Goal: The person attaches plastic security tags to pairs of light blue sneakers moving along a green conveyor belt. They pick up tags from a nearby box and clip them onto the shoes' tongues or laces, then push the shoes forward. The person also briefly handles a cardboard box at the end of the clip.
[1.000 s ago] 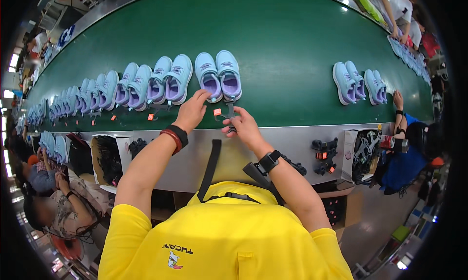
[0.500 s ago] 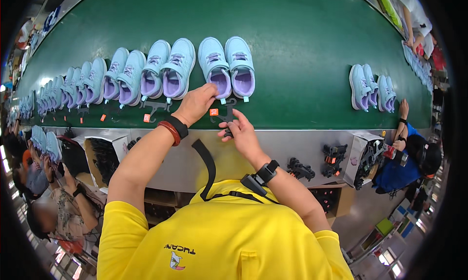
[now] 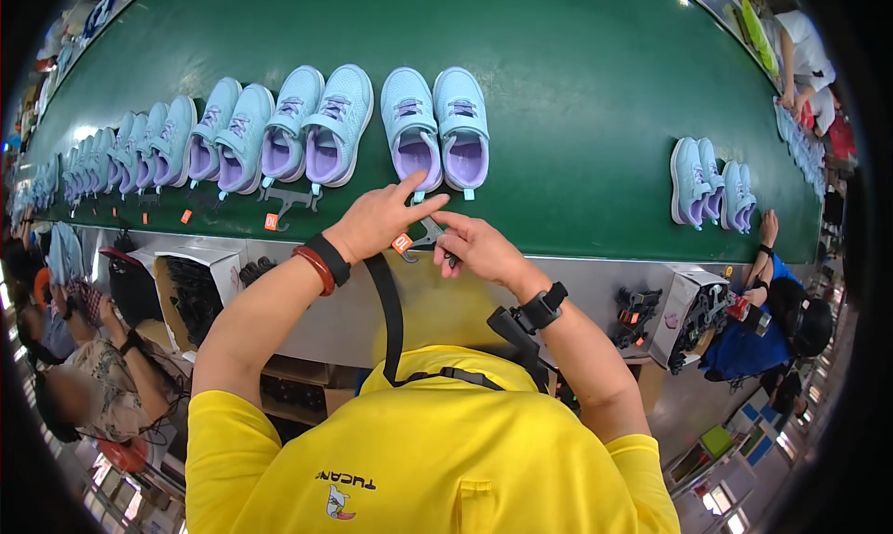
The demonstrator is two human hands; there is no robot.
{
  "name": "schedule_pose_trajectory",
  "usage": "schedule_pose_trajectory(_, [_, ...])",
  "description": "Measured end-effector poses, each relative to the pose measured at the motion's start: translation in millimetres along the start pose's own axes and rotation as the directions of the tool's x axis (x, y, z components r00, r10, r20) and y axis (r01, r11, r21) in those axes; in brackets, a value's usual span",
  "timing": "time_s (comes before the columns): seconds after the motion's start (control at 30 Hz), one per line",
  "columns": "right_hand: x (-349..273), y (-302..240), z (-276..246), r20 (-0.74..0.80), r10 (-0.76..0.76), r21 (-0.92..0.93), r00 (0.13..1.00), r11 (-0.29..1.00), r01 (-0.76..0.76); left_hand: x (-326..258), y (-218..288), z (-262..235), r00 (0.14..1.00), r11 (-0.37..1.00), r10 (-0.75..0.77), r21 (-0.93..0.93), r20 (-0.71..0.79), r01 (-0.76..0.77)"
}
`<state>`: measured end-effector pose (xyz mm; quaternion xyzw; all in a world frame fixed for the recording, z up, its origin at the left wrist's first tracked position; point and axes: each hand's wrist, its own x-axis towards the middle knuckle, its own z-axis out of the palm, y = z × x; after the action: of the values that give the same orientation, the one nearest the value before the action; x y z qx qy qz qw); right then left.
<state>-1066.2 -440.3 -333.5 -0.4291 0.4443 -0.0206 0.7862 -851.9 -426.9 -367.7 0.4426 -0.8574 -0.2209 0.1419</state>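
The left hand [image 3: 372, 220] is at the centre of the frame, its index finger reaching to the heel opening of the left shoe of a light-blue sneaker pair [image 3: 409, 125]; whether it grips that heel I cannot tell. Its thumb points right, close to the right hand's [image 3: 476, 246] fingertips. The right hand, just right of centre, is partly curled and grips a dark grey plastic shoe hanger [image 3: 428, 234], which lies between the two hands below the pair's heels. An orange size tag [image 3: 402, 244] is on the hanger's left end. The pair stands upright on a green tabletop [image 3: 577, 106], toes toward the top of the frame, lilac linings showing. From left of centre to the far left edge runs a row of matching sneakers [image 3: 339, 125], with another hanger [image 3: 288, 197] lying at the heels of the nearest pair. Two more sneaker pairs [image 3: 688, 182] stand at right, near a co-worker's hand [image 3: 769, 227]. A carton of hangers [image 3: 702, 320] sits at lower right, beside a cluster of dark hangers [image 3: 634, 313]; another open carton [image 3: 229, 283] is at lower left
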Motion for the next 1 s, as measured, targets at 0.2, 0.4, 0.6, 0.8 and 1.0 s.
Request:
schedule_pose_trajectory(0.2, [-1, -24, -42, -0.111, -0.776, -0.872, 0.621, 0.376, 0.313, 3, 18, 0, 0.981, 0.981, -0.191, -0.014, -0.028, 0.191])
schedule_pose_trajectory(0.4, [19, -15, -79, 0.192, -0.675, -0.962, 0.712, 0.016, 0.274, 20, 37, -16, 0.926, 0.932, -0.352, -0.035, 0.136, 0.360])
schedule_pose_trajectory(0.6, [7, -22, -82, 0.308, -0.672, -0.951, 0.673, -0.218, 0.218, 19, 42, -4, 0.900, 0.904, -0.417, -0.048, 0.123, 0.425])
schedule_pose_trajectory(0.8, [5, -22, -75, 0.295, -0.691, -0.955, 0.660, -0.193, 0.226, 23, 43, -2, 0.867, 0.875, -0.474, -0.030, 0.156, 0.484])
schedule_pose_trajectory(1.0, [9, -18, -72, 0.268, -0.710, -0.963, 0.651, -0.192, 0.188, 24, 45, 1, 0.857, 0.864, -0.496, -0.018, 0.139, 0.502])
